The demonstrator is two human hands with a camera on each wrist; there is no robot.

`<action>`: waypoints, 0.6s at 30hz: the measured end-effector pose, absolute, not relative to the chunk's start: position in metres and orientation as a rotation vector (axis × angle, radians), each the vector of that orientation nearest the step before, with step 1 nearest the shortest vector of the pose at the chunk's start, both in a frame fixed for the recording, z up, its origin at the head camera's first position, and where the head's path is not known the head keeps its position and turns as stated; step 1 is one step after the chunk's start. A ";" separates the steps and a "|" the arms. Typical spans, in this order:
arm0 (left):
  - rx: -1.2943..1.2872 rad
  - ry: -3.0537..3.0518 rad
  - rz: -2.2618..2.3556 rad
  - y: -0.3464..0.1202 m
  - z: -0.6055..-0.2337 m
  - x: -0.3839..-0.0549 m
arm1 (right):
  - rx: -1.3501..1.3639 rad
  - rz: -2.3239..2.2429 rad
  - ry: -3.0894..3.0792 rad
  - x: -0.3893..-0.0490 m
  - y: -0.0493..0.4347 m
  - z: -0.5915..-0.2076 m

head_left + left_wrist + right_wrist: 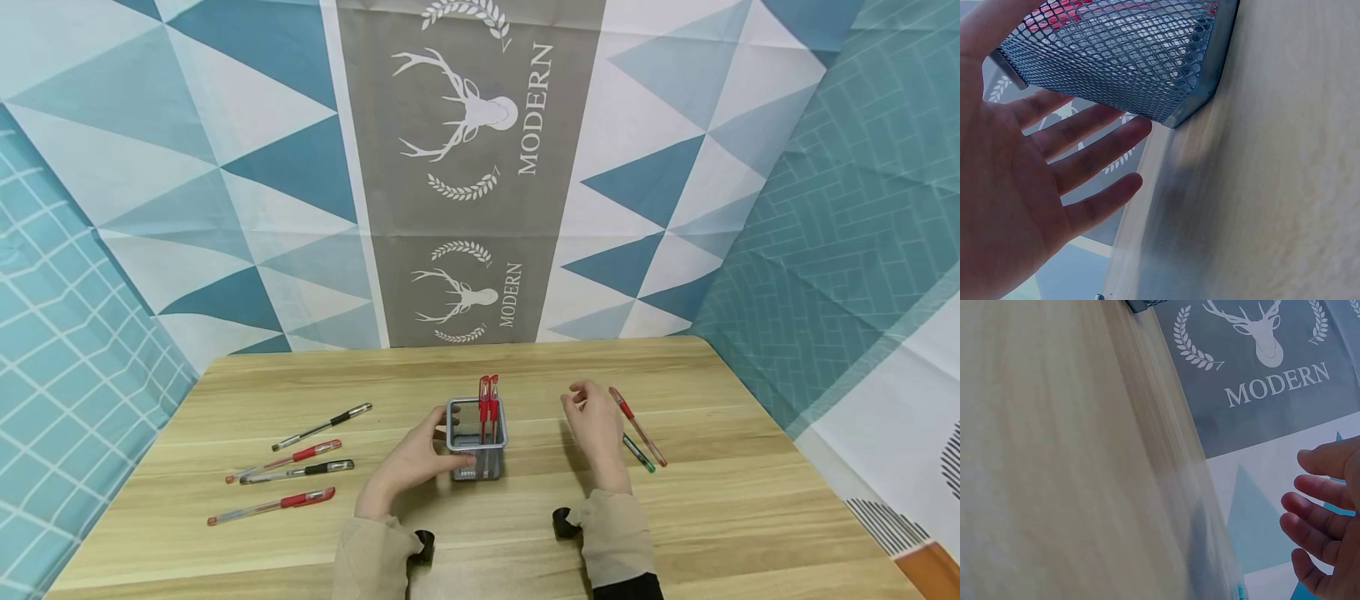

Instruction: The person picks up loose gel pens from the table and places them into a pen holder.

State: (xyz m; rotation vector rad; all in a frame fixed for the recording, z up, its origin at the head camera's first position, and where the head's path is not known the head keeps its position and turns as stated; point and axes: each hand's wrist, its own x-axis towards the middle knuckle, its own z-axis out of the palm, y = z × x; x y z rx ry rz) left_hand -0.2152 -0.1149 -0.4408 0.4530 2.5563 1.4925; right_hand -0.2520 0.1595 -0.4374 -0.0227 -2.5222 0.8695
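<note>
A square wire-mesh pen holder point(477, 468) stands upright on the table, with two red-capped pens point(483, 408) upright inside it. My left hand point(408, 461) holds the holder from its left side, thumb on the front face and fingers behind. In the left wrist view the holder's mesh point(1116, 56) lies between the thumb and the extended fingers point(1104, 153). My right hand point(597, 427) is over the table right of the holder, its fingers loosely bent with nothing in them. Just right of that hand lie a red pen point(641, 431) and a green-tipped pen point(640, 453).
Several pens lie at the left of the table: a black one point(322, 427), a red one point(300, 454), another black one point(300, 472) and another red one point(272, 506). Behind the wooden table point(480, 358) hangs a patterned cloth point(465, 200) with deer heads.
</note>
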 end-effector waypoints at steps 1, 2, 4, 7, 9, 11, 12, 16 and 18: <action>0.453 2.557 1.491 -0.115 -0.441 -0.215 | -0.030 0.881 -2.530 -0.252 0.160 -0.438; 0.453 2.556 1.491 -0.115 -0.441 -0.215 | -0.041 0.892 -2.540 -0.253 0.160 -0.439; 0.455 2.558 1.487 -0.115 -0.441 -0.215 | -0.067 0.920 -2.559 -0.253 0.160 -0.439; 0.461 2.555 1.488 -0.115 -0.440 -0.215 | -0.112 0.931 -2.595 -0.253 0.163 -0.441; 0.462 2.555 1.487 -0.115 -0.440 -0.215 | -0.136 0.935 -2.611 -0.253 0.164 -0.441; 0.463 2.555 1.486 -0.115 -0.440 -0.215 | -0.151 0.935 -2.625 -0.253 0.166 -0.442; 0.462 2.555 1.486 -0.115 -0.440 -0.215 | -0.155 0.934 -2.632 -0.253 0.167 -0.442; 0.460 2.558 1.483 -0.115 -0.441 -0.215 | -0.157 0.943 -2.653 -0.253 0.170 -0.443; 0.455 2.559 1.482 -0.115 -0.442 -0.216 | -0.157 0.935 -2.650 -0.253 0.171 -0.444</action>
